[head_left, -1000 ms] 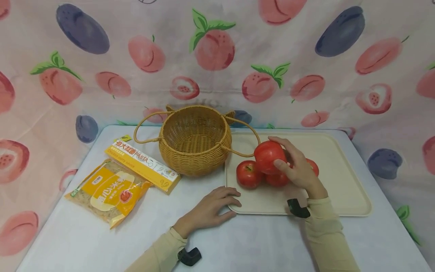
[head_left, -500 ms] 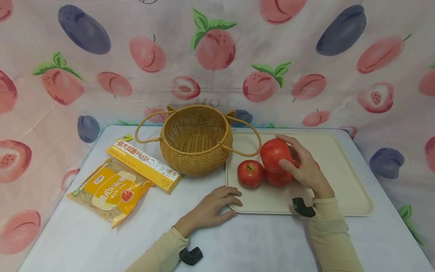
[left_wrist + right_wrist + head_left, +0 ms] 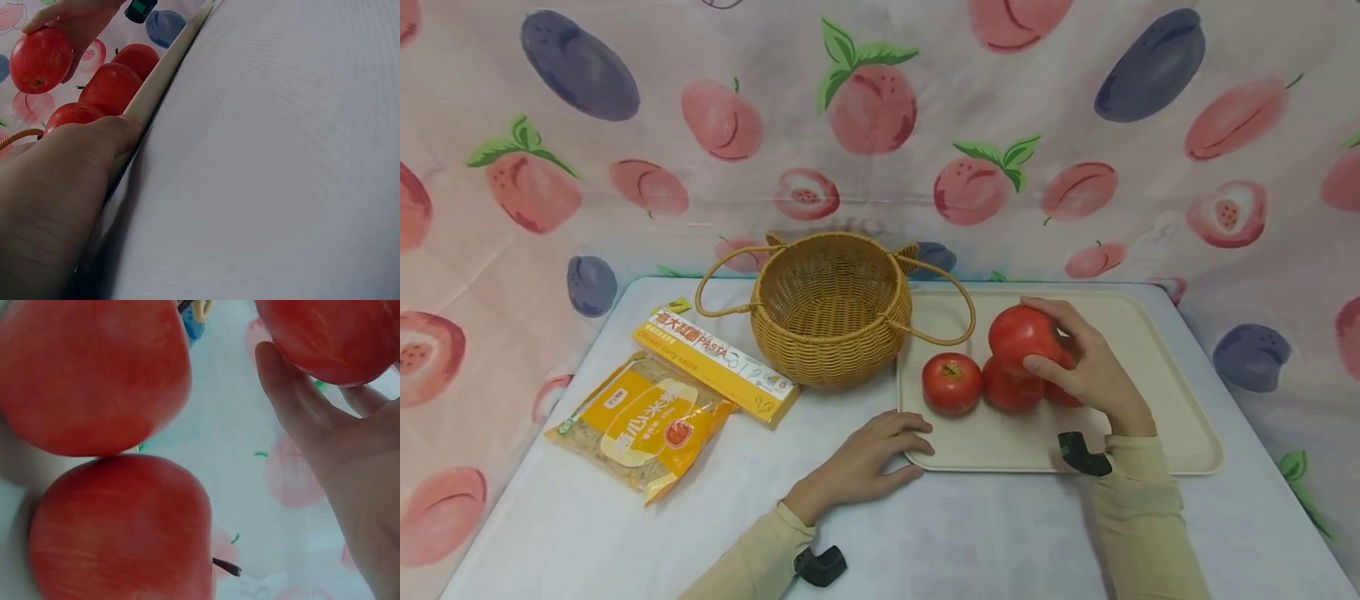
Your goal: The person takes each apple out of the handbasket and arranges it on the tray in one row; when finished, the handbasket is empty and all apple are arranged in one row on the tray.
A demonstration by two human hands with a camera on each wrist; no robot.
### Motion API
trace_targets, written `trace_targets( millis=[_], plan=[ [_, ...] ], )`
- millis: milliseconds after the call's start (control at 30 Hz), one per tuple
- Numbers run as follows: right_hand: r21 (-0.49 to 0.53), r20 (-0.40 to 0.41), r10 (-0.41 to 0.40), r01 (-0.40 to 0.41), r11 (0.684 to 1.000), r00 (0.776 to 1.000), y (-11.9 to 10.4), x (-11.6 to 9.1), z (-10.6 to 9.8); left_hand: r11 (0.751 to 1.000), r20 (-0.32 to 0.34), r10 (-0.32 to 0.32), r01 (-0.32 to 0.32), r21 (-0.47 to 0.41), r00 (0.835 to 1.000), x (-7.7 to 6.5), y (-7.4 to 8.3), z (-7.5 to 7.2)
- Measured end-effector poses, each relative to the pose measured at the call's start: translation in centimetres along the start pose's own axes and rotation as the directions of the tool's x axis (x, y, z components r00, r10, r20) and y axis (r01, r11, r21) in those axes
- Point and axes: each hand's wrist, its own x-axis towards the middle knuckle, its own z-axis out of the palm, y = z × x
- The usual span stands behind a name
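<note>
In the head view my right hand (image 3: 1093, 371) holds a red apple (image 3: 1022, 335) between thumb and fingers, raised above the other apples. Beneath it a second apple (image 3: 1011, 387) sits on the cream tray (image 3: 1157, 417), and a third apple (image 3: 1063, 390) beside that is partly hidden by the hand. Left of these lies another apple (image 3: 952, 383), apart from the raised one. My left hand (image 3: 868, 458) rests on the tray's front left corner with its fingers spread; the left wrist view has its thumb (image 3: 119, 132) against the rim.
A wicker basket (image 3: 831, 358) with looped handles stands behind and left, one handle reaching over the tray's back left corner. Left of it lie a yellow and white pasta box (image 3: 715, 367) and an orange pasta bag (image 3: 640, 425). A fruit-patterned cloth (image 3: 880, 192) hangs behind the table.
My right hand has moved to the right with the apple, away from the basket handle and the leftmost apple. The left hand has stayed on the tray corner.
</note>
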Motion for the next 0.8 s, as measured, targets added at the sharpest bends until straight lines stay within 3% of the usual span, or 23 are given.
trace_targets(
  millis=[300,567,800],
  plan=[
    [0.018,-0.014,0.007,-0.007,1.000,1.000,0.3,-0.3,-0.6,1.000,0.012,-0.013,0.014,-0.011,1.000,0.0,0.1,-0.1],
    [-0.038,-0.055,0.051,-0.053,0.998,0.997,-1.7,-0.7,-1.1,1.000,0.014,-0.015,0.015,-0.005,1.000,0.0,0.1,-0.2],
    [-0.046,-0.071,0.073,-0.076,0.996,0.995,-1.9,-1.1,-1.7,1.000,0.017,-0.018,0.018,-0.004,1.000,0.0,0.1,-0.1]
  ],
)
